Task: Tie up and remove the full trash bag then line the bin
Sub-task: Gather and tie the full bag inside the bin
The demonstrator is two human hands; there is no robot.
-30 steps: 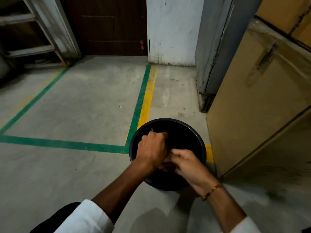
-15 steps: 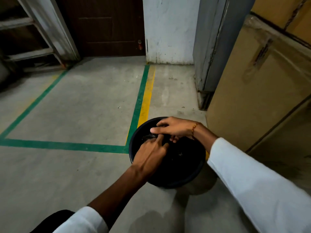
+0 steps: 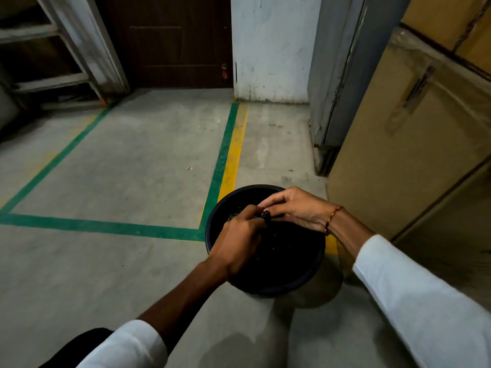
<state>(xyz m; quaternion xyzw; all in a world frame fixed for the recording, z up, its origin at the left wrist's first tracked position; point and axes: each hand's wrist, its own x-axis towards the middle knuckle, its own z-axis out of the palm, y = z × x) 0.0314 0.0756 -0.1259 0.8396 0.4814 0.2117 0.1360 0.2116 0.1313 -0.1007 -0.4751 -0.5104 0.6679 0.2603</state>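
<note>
A round black bin [image 3: 303, 281] stands on the concrete floor, with a black trash bag [image 3: 287, 251] inside it. Over the bin's far half, my left hand [image 3: 239, 240] pinches a gathered piece of the bag. My right hand [image 3: 295, 209] reaches in from the right and grips the twisted black end of the bag [image 3: 266, 215] between its fingertips, right next to the left hand's fingers. What lies under the bag is hidden in the dark.
A large cardboard box [image 3: 414, 155] stands close to the bin on the right, with a grey metal door [image 3: 337, 75] behind it. Green and yellow floor lines [image 3: 225, 160] run to the bin. A brown door [image 3: 170, 41] and a wooden frame [image 3: 79, 43] are far back.
My right hand swung from the near side of the bin over to its far right side and now pinches the bag's end beside the left hand. The left hand shifted slightly toward the far rim.
</note>
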